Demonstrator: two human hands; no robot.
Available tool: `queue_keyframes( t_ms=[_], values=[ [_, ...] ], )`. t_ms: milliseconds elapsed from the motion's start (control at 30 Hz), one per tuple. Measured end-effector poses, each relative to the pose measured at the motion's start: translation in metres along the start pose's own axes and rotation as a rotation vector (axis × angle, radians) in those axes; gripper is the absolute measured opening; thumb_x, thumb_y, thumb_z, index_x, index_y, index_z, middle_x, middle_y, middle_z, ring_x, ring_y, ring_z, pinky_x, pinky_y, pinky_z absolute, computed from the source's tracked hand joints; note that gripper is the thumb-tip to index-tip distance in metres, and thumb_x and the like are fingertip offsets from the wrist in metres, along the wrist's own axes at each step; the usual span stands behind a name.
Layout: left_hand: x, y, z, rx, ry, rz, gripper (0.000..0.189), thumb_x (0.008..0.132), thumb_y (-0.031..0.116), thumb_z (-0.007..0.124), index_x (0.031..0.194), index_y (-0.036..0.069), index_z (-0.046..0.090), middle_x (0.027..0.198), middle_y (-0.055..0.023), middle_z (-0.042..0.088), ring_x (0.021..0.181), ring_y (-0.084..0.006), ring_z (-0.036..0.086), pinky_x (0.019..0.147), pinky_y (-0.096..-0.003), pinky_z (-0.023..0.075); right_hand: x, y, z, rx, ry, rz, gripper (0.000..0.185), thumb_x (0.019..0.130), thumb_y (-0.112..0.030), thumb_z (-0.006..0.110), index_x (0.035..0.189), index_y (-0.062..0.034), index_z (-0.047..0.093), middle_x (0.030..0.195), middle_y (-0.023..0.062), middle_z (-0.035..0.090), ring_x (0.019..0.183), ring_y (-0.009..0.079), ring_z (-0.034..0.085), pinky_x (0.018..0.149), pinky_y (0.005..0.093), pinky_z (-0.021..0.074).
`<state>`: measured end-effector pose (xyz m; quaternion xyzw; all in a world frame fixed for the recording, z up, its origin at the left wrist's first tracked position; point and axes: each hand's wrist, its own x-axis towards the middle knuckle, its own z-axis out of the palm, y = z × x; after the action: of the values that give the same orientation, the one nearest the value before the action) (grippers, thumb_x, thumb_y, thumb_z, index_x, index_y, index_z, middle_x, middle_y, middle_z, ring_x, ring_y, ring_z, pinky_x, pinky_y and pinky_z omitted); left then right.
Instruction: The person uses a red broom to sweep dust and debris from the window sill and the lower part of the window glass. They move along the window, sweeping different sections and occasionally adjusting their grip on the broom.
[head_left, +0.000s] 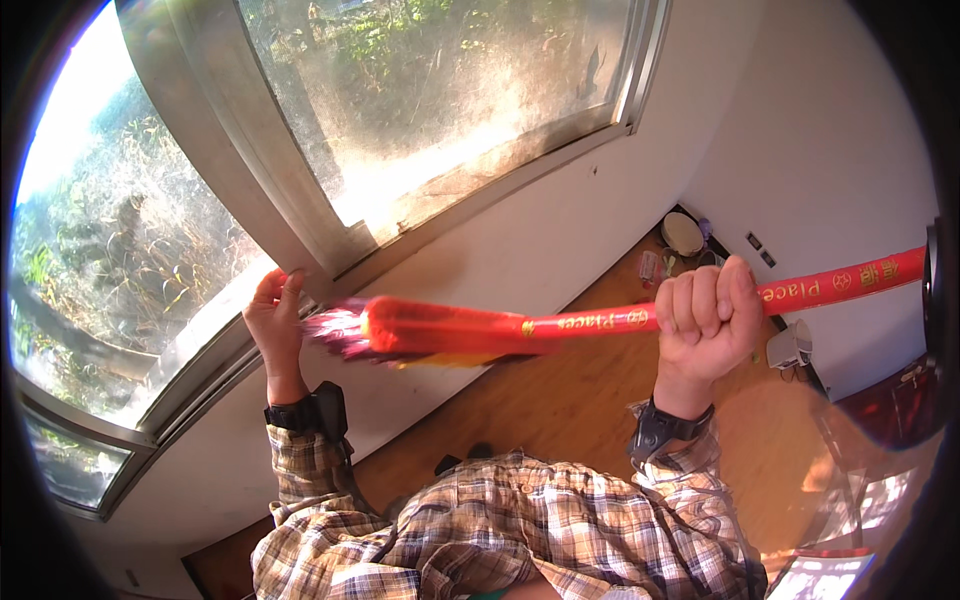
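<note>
My right hand (705, 322) grips the red handle (592, 321) of a broom, which lies nearly level across the view. The handle bears yellow writing and runs past my fist to the right rim. At its left end are the red broom head (442, 326) and purple bristles (337, 330), blurred and close to my left wrist. My left hand (277, 326) is raised at the lower corner of the metal window frame (259, 187), fingers bent and thumb up against it. Whether those fingers hold the frame is unclear.
A dusty mesh window screen (450, 90) is right of the frame, a bright glass pane (135, 247) left. On the wood floor (600, 390) by the far corner stand a round beige object (682, 234) and a white box-like item (787, 345). Dark red furniture (892, 405) is at right.
</note>
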<state>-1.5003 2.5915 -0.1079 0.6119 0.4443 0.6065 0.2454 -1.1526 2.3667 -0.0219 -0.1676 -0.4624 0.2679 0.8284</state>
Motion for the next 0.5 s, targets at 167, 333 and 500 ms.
queue_keyframes(
  t_ms=[167, 333, 500],
  values=[
    [-0.002, 0.003, 0.001, 0.040, 0.024, -0.035, 0.023, 0.078, 0.019, 0.072, 0.091, 0.000, 0.067, 0.065, 0.0041, 0.055, 0.058, -0.0028, 0.044, 0.053, -0.0183, 0.0351, 0.033, -0.002, -0.070, -0.370, 0.514, -0.357, 0.041, 0.088, -0.021, 0.044, 0.055, -0.0163, 0.021, 0.046, -0.0044, 0.021, 0.040, 0.0086, 0.019, 0.045, 0.0278, 0.0277],
    [-0.007, 0.004, 0.000, 0.148, 0.045, -0.038, 0.024, 0.079, 0.018, 0.071, 0.093, -0.002, 0.066, 0.063, 0.0023, 0.055, 0.056, -0.0027, 0.044, 0.050, -0.0173, 0.0333, 0.057, -0.028, -0.148, -0.607, 0.862, -0.698, 0.036, 0.085, -0.009, 0.051, 0.056, -0.0108, 0.030, 0.045, -0.0020, 0.032, 0.039, 0.0092, 0.030, 0.043, 0.0278, 0.0335],
    [-0.007, -0.006, -0.001, 0.121, 0.035, -0.029, 0.026, 0.080, 0.021, 0.071, 0.091, -0.001, 0.065, 0.061, 0.0013, 0.054, 0.055, -0.0034, 0.045, 0.049, -0.0179, 0.0335, 0.044, -0.046, -0.170, -0.745, 0.829, -0.653, 0.035, 0.085, -0.009, 0.053, 0.057, -0.0090, 0.032, 0.046, -0.0017, 0.035, 0.039, 0.0086, 0.032, 0.041, 0.0260, 0.0325]
  ],
)
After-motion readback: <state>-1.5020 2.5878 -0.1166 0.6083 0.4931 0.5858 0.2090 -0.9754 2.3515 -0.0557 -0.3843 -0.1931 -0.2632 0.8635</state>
